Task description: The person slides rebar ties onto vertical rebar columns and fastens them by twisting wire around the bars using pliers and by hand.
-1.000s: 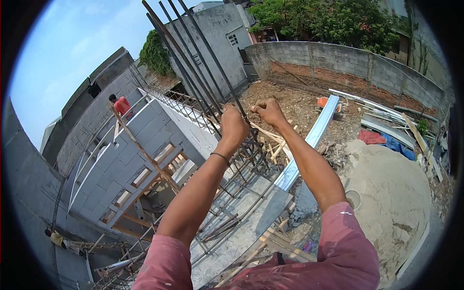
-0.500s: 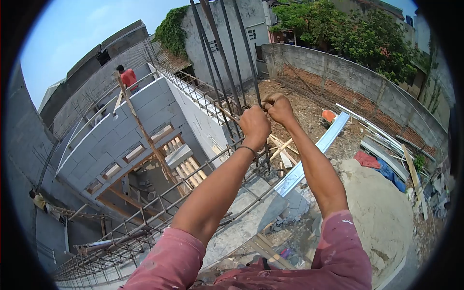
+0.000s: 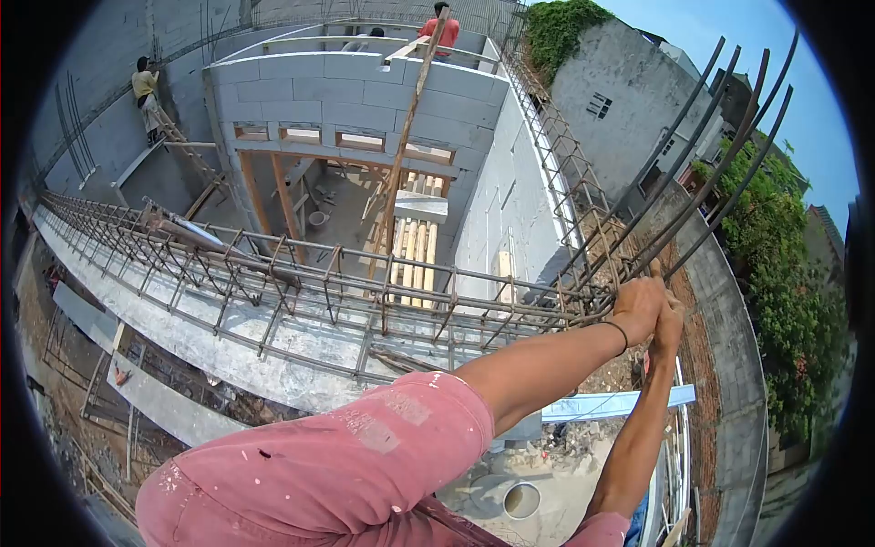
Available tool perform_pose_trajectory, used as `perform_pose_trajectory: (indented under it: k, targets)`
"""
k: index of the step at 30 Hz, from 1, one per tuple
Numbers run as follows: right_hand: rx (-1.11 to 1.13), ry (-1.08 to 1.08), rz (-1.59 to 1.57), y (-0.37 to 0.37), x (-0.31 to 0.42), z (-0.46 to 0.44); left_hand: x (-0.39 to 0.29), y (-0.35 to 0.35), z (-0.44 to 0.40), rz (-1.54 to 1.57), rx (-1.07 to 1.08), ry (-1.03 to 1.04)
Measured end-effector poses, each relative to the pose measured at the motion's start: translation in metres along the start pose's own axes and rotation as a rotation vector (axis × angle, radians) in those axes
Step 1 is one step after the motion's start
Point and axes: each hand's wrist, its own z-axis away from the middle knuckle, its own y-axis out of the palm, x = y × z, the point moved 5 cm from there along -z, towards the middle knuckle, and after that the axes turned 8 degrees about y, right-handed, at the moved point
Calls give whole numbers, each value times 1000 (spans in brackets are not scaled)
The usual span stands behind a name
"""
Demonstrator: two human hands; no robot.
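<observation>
My left hand point(image 3: 641, 304), with a dark band at the wrist, is closed at the foot of the upright steel rebars point(image 3: 720, 173). Its fingers are wrapped at the base of one bar. Pressed against it on the right is my right hand point(image 3: 670, 321), also closed, with its fingers mostly hidden. What lies inside the right hand cannot be made out. Just left of both hands, a rebar cage point(image 3: 437, 305) with square stirrups runs along the concrete beam point(image 3: 301, 351). A second cage point(image 3: 561, 155) meets it at this corner.
Beyond the beam stands a grey block wall point(image 3: 310, 91) with a slanting wooden pole point(image 3: 410, 137). Farther off are a person in red point(image 3: 440, 35) and another on a ladder point(image 3: 146, 96). Below lie a pale metal channel point(image 3: 620, 403) and a round bucket point(image 3: 522, 500).
The view has swung left and tilted, so the hands and rebars now appear farther right. Both hands are still together at the bars, lower against the cage corner.
</observation>
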Motion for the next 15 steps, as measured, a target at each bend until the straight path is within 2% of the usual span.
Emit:
perform_pose_trajectory:
  k: [3, 5, 8, 13, 15]
  targets:
    - [35, 75, 18, 19, 16, 4, 5, 10, -4, 44, 22, -9]
    - [-94, 152, -121, 28, 20, 13, 2, 5, -3, 49, 32, -34]
    - [41, 79, -27, 11, 6, 2, 3, -2, -2, 83, 81, -37]
    - [92, 66, -77, 24, 14, 17, 4, -5, -4, 187, 151, -78]
    - [112, 38, -110, 20, 7, 17, -5, -7, -8, 36, 293, 96]
